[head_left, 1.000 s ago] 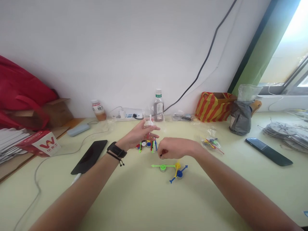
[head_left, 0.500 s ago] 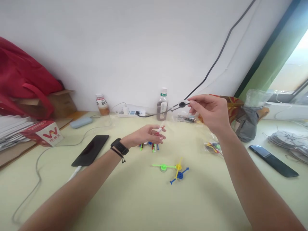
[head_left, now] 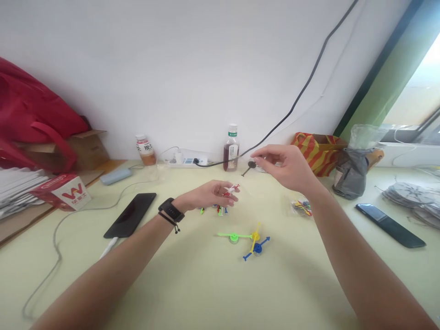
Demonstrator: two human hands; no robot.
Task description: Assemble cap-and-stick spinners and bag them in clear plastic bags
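Observation:
My right hand (head_left: 287, 167) is raised above the pale yellow table (head_left: 192, 284), its fingertips pinched on a small dark arrow-shaped plastic piece (head_left: 250, 167) that points down to the left. My left hand (head_left: 209, 194), with a black watch on its wrist, hovers low over a heap of small coloured plastic pieces (head_left: 216, 210) and pinches a red and white piece (head_left: 232, 189). In front of both hands lie assembled green, yellow and blue arrow spinners (head_left: 248, 240).
A clear bag of coloured parts (head_left: 301, 206) lies right of the hands. Two bottles (head_left: 231, 149) and a power strip (head_left: 187, 160) stand at the wall. Black phones lie at the left (head_left: 130, 213) and right (head_left: 390, 225). A striped bag (head_left: 314, 145), a grey bag (head_left: 349, 172) and a red box (head_left: 70, 195) sit further out.
My right hand rose from the table with the dark piece, swung up to the right, then dropped slightly and moved left. My left hand lowered over the heap, now holding a red and white piece.

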